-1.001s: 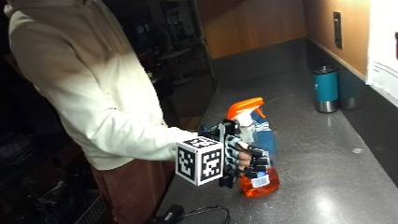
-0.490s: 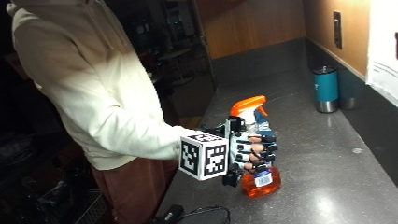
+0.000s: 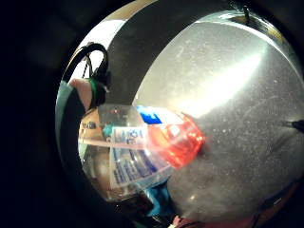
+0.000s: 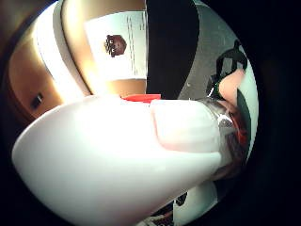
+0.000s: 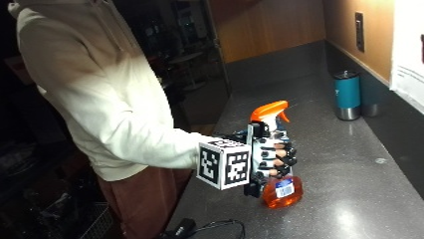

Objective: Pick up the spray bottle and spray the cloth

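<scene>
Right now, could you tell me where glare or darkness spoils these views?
Outside view: the room left of the person is dark, while the counter shows soft reflections. Little finger side palm view: a bright glare streak crosses the counter beyond the spray bottle. Thumb side palm view: a washed-out white shape, too close to identify, fills most of the frame.

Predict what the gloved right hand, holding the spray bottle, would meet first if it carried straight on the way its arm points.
Probably nothing on the counter: the right hand grips the spray bottle, and only bare countertop shows beyond it toward the wall. Depth is uncertain.
</scene>
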The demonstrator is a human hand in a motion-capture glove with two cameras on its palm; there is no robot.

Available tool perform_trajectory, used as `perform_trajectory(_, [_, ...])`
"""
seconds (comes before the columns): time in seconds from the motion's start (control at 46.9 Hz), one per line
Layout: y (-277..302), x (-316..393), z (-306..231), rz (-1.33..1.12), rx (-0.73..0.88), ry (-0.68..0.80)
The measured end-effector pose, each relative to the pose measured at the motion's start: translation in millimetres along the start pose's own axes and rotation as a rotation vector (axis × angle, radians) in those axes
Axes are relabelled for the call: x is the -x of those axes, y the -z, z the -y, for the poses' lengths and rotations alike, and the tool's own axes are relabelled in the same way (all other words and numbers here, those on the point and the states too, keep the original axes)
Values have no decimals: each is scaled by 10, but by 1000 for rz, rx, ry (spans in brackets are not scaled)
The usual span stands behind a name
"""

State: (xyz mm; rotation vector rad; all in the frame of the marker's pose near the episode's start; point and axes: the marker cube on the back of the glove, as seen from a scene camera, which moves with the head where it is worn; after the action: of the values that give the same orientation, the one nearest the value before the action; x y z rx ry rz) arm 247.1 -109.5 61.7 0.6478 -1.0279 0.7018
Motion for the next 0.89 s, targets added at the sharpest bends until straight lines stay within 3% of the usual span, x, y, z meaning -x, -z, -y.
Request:
perform_trajectory(0.596, [-59, 120, 118, -99, 30, 36])
perform_trajectory(0.895, [-339, 456, -74, -412, 366, 191])
